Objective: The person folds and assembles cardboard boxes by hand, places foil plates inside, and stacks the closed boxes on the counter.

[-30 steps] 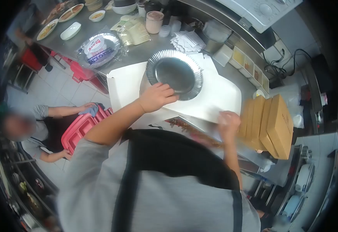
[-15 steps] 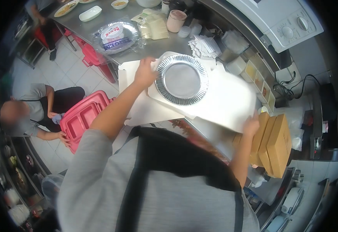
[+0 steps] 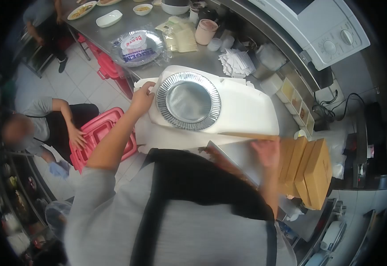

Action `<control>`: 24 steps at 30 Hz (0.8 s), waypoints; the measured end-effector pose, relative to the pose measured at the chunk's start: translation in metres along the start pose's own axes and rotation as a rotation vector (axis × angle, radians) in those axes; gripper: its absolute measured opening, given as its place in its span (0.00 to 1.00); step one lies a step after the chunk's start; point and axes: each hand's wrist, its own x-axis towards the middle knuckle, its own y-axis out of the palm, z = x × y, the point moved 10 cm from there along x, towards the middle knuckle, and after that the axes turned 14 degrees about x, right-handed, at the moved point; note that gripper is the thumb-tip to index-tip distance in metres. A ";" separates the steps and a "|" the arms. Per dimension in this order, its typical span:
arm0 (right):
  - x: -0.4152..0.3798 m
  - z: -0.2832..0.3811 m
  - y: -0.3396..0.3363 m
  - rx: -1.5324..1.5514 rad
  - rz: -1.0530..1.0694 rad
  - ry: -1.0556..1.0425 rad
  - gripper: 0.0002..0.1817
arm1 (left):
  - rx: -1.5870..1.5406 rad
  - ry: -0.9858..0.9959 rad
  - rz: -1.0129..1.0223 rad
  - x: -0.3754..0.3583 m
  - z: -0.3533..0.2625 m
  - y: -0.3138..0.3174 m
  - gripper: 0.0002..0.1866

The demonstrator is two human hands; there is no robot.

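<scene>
A round foil plate [image 3: 189,101] with a crimped rim lies face up on a white cardboard sheet [image 3: 242,111] in front of me. My left hand [image 3: 143,98] has its fingers closed over the sheet's left end, close beside the plate's rim. My right hand [image 3: 266,150] is smeared by motion at the sheet's near right corner, where a brown edge shows; its grip is not clear. More white cardboard [image 3: 158,136] lies underneath, extending toward my apron.
Packaged foil plates [image 3: 138,48], wooden cutlery [image 3: 179,37] and napkins [image 3: 237,63] lie on the steel counter. Food containers [image 3: 294,99] line its back. Brown boxes [image 3: 315,173] stand at right, below a microwave [image 3: 330,35]. A person at left touches a red bin lid [image 3: 107,128].
The foil plate has shifted left and nearer to me. The cardboard's right end has come down, with my right hand moving left. The person at left has moved a hand onto the bin lid.
</scene>
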 end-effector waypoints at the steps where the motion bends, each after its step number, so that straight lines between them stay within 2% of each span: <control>1: 0.002 -0.002 0.003 -0.106 -0.058 -0.103 0.23 | -0.002 0.011 -0.008 -0.003 0.005 -0.002 0.20; 3: -0.003 -0.004 0.013 -0.314 -0.181 -0.316 0.22 | -0.042 0.007 0.030 -0.011 0.017 0.005 0.22; 4: -0.008 -0.005 0.019 -0.322 -0.178 -0.383 0.24 | -0.065 0.014 0.047 -0.010 0.017 0.008 0.22; 7: -0.045 -0.012 0.073 -0.722 -0.109 -0.614 0.26 | -0.008 -0.041 0.077 -0.001 0.013 0.017 0.23; 8: -0.048 -0.021 0.074 -0.795 -0.004 -0.576 0.33 | -0.001 -0.053 0.101 0.002 0.005 0.019 0.25; 10: -0.051 -0.031 0.060 -0.591 -0.160 -0.476 0.38 | 0.071 0.034 0.053 0.012 -0.005 0.025 0.26; 11: -0.054 -0.035 0.057 -0.477 -0.241 -0.458 0.41 | 0.049 -0.025 0.092 0.010 -0.013 0.021 0.27; 12: -0.051 -0.046 0.045 -0.459 -0.325 -0.323 0.44 | 0.023 -0.054 0.139 0.005 -0.025 0.021 0.28; 14: -0.030 -0.061 0.015 -0.326 -0.372 -0.243 0.51 | -0.011 0.053 0.241 0.005 -0.023 0.047 0.26; 15: -0.017 -0.068 0.015 -0.282 -0.492 -0.129 0.50 | -0.103 0.090 0.331 -0.001 -0.027 0.058 0.26; 16: -0.003 -0.067 -0.012 -0.283 -0.704 -0.199 0.46 | -0.213 0.097 0.451 -0.007 -0.029 0.072 0.26; 18: 0.048 -0.056 -0.089 -0.857 -0.852 -0.458 0.40 | -0.408 0.033 0.706 -0.029 -0.030 0.094 0.26; 19: 0.064 -0.053 -0.094 -0.959 -0.695 -0.428 0.34 | -0.443 0.006 0.799 -0.038 -0.032 0.103 0.26; 20: 0.038 -0.040 -0.062 -1.104 -0.874 -0.348 0.29 | -0.435 0.007 0.848 -0.044 -0.027 0.108 0.26; 21: 0.026 -0.030 -0.054 -0.946 -0.879 -0.306 0.29 | -0.307 0.063 0.759 -0.034 -0.023 0.104 0.24; 24: 0.007 -0.019 -0.050 -0.540 -0.709 -0.211 0.26 | 0.419 0.960 0.044 -0.030 -0.063 0.084 0.27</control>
